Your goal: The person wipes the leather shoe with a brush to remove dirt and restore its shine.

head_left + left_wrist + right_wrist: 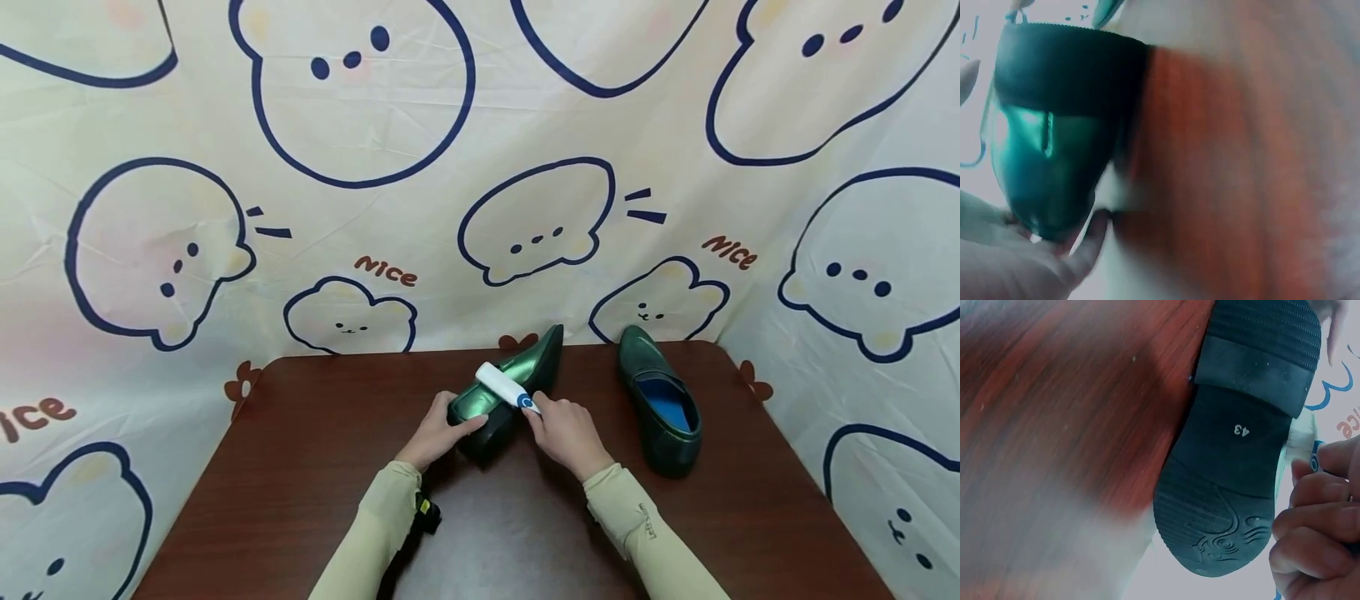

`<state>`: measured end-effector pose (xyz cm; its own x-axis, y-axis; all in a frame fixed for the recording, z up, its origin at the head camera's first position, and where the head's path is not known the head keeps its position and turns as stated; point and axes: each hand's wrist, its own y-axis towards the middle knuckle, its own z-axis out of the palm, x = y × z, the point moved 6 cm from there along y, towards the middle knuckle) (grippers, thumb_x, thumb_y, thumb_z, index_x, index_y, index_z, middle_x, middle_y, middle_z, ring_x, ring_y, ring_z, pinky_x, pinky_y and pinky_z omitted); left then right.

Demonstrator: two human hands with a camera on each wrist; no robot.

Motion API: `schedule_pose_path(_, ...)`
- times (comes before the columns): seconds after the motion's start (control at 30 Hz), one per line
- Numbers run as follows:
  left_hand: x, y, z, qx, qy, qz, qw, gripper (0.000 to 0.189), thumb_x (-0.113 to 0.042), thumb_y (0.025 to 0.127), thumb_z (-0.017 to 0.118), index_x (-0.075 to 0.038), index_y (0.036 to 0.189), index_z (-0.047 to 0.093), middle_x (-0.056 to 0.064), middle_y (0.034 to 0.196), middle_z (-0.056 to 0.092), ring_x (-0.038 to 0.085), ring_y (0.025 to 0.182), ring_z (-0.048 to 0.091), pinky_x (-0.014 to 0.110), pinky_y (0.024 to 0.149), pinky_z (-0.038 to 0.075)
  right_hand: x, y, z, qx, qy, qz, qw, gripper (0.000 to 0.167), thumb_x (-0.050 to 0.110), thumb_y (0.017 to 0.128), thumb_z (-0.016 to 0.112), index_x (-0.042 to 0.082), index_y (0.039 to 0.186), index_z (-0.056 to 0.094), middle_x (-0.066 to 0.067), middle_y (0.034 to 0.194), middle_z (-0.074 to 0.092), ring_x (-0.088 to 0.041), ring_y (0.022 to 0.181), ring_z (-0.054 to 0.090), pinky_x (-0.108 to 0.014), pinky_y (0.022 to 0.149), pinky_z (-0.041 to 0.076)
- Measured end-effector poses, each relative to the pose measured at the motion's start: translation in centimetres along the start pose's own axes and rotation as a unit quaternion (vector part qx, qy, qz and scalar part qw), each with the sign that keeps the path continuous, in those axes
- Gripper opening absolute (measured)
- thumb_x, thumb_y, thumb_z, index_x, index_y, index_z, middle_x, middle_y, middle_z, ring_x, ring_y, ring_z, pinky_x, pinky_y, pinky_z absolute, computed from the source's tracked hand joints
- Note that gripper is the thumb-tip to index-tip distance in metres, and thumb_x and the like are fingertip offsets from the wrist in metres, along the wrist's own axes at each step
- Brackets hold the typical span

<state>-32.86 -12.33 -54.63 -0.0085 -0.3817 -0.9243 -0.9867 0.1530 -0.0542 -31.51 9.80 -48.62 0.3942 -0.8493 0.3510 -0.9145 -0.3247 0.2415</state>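
A shiny dark green leather loafer [536, 360] is tilted on its side over the table, toe pointing away to the right. My left hand [444, 433] grips it at the heel end, thumb against the shoe; the left wrist view shows the heel back [1054, 162] above the fingers. My right hand [566, 435] holds a white tube-shaped thing [501, 383] with a round blue mark, which lies across the shoe's upper side. In the right wrist view the black sole [1229, 437], marked 43, faces the camera, and the curled right fingers [1316, 494] are beside it.
The other green loafer [660, 404], with a blue insole, stands upright on the right of the brown table [300, 467]. A cloth backdrop [420, 225] with cartoon outlines hangs behind and at both sides. A black strap device [427, 512] is on the left wrist.
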Motion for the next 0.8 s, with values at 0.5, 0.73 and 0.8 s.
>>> schedule_pose_path(0.5,-0.7,0.8,-0.1,-0.006,0.028,0.036,0.9989,0.084,-0.051,0.077,0.090,-0.008,0.134,0.045,0.011,0.124,0.058,0.024,0.108,0.057,0.043,0.095,0.049,2.8,-0.1,0.1,0.019,0.004,-0.055,0.9983,0.019,0.027,0.104,0.063,0.010,0.097,0.060,0.005,0.061,0.047,-0.009,0.049,0.043,-0.025,0.047,0.036)
schedule_pose_path(0.73,-1.1,0.3,-1.6,0.015,0.077,0.055,0.9954,0.078,-0.046,0.074,0.093,-0.009,0.125,0.048,0.008,0.116,0.059,0.022,0.102,0.058,0.041,0.090,0.051,3.2,-0.8,1.0,0.013,0.004,-0.057,0.9983,0.019,0.028,0.105,0.063,0.012,0.097,0.057,0.006,0.058,0.043,-0.010,0.048,0.042,-0.026,0.046,0.034)
schedule_pose_path(0.8,-0.8,0.2,-1.8,0.020,0.079,0.053,0.9952,0.075,-0.046,0.074,0.093,-0.009,0.121,0.048,0.008,0.114,0.058,0.021,0.100,0.057,0.039,0.088,0.051,3.2,-1.0,1.2,0.004,0.001,-0.061,0.9981,0.019,0.027,0.104,0.064,0.012,0.096,0.056,0.005,0.058,0.043,-0.010,0.048,0.043,-0.026,0.045,0.034)
